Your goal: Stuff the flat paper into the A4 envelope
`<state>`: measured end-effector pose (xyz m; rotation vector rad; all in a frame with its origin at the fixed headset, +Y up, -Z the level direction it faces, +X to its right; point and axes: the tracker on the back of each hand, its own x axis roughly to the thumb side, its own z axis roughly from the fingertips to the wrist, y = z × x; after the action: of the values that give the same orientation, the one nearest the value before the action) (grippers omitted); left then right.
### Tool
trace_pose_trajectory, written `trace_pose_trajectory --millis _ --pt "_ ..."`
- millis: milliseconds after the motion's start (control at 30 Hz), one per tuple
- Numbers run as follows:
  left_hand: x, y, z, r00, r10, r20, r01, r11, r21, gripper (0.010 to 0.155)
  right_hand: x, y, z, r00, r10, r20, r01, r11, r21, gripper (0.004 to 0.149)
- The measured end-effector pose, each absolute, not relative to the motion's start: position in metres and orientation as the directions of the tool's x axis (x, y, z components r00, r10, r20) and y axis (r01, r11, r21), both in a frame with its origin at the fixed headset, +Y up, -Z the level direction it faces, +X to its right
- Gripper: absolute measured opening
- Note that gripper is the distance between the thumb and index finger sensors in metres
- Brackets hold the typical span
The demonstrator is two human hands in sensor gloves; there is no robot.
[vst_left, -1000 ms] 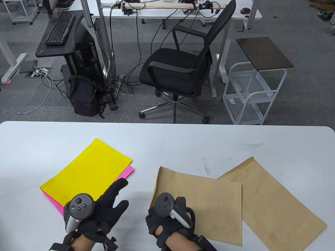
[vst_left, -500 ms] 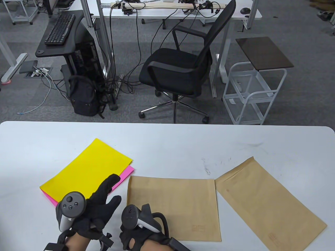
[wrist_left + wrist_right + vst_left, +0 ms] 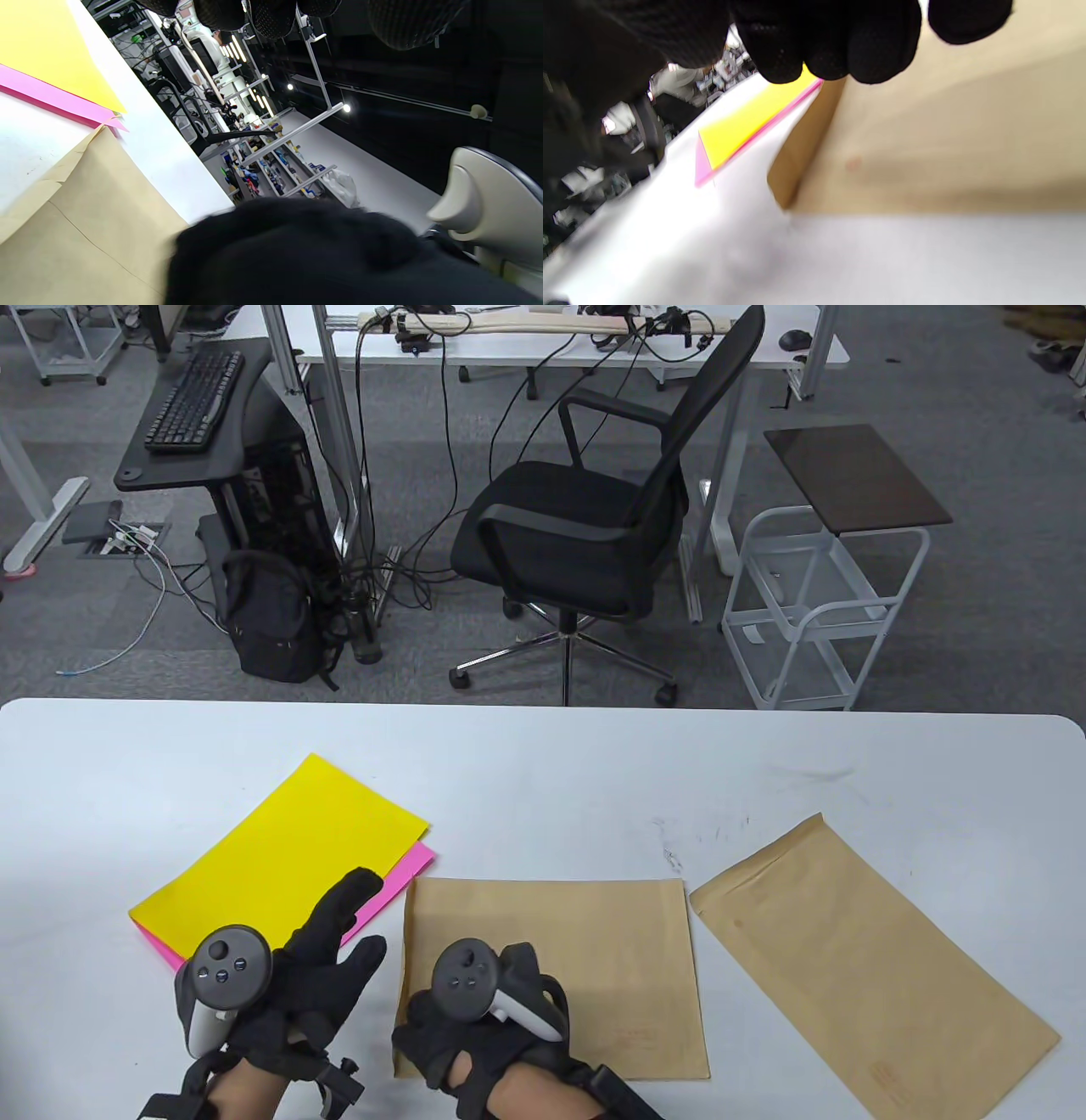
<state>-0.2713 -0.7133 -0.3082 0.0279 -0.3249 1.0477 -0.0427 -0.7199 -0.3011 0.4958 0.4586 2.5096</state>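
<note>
A tan A4 envelope (image 3: pixel 594 950) lies flat at the table's front middle, its long side left to right. My right hand (image 3: pixel 433 1035) is over its front left part, fingers (image 3: pixel 840 42) curled just above the envelope (image 3: pixel 946 148); contact is not clear. My left hand (image 3: pixel 339 933) is open with fingers spread, left of the envelope, index tip over the edge of a pink sheet (image 3: pixel 399 882). A yellow sheet (image 3: pixel 280 857) lies on top of the pink one. The left wrist view shows the envelope's corner (image 3: pixel 85 237) beside the yellow (image 3: pixel 42 42) and pink (image 3: pixel 51 97) sheets.
A second tan envelope (image 3: pixel 865 976) lies slanted at the front right, apart from the first. The white table (image 3: pixel 543 763) ends at its far edge, with a black office chair (image 3: pixel 585 534) and a white cart (image 3: pixel 814 602) beyond.
My right hand dragged the first envelope left off the second one and turned it square to the table edge, then moved back onto it. My left hand shifted slightly left.
</note>
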Motion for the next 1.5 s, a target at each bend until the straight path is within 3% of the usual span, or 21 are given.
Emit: trace_pose_trajectory --millis 167,333,400,533,700,833,900,1100,1267,1500 --pt "-0.275 -0.715 -0.309 0.509 0.837 0.2 -0.84 0.534 -0.095 0.078 0.017 -0.696 -0.306 -0.764 0.62 0.18 -0.549 -0.77 0.324 0.054" --pt "-0.291 -0.715 -0.314 0.556 0.825 0.104 -0.828 0.561 -0.023 0.078 0.07 -0.694 -0.309 -0.744 0.659 0.109 -0.624 -0.744 0.239 0.057" --pt "-0.304 -0.715 -0.316 0.578 0.816 0.02 -0.816 0.578 0.029 0.078 0.09 -0.699 -0.31 -0.729 0.681 0.076 -0.655 -0.725 0.213 0.058" --pt "-0.339 -0.716 -0.314 0.645 0.675 -0.358 -0.676 0.723 0.143 0.076 0.127 -0.722 -0.312 -0.671 0.74 0.038 -0.723 -0.666 0.183 0.068" --pt "-0.371 -0.729 -0.318 0.609 0.553 -0.569 -0.588 0.796 0.145 0.077 0.153 -0.745 -0.316 -0.637 0.77 -0.034 -0.761 -0.622 0.182 0.069" --pt "-0.376 -0.746 -0.324 0.624 0.372 -0.687 -0.468 0.882 0.053 0.08 0.162 -0.752 -0.319 -0.627 0.777 -0.059 -0.77 -0.606 0.198 0.069" --pt "-0.373 -0.752 -0.328 0.677 0.233 -0.698 -0.318 0.948 0.008 0.082 0.164 -0.753 -0.319 -0.619 0.783 -0.063 -0.776 -0.598 0.2 0.069" --pt "-0.364 -0.77 -0.335 0.688 0.052 -0.724 -0.168 0.982 -0.088 0.093 0.165 -0.754 -0.318 -0.61 0.79 -0.069 -0.783 -0.587 0.204 0.069" --pt "-0.36 -0.773 -0.338 0.678 -0.035 -0.734 -0.122 0.98 -0.159 0.099 0.163 -0.755 -0.317 -0.609 0.79 -0.073 -0.782 -0.582 0.22 0.069" --pt "-0.37 -0.773 -0.337 0.618 0.038 -0.785 -0.25 0.957 -0.15 0.105 0.161 -0.759 -0.319 -0.617 0.783 -0.081 -0.774 -0.585 0.243 0.069"
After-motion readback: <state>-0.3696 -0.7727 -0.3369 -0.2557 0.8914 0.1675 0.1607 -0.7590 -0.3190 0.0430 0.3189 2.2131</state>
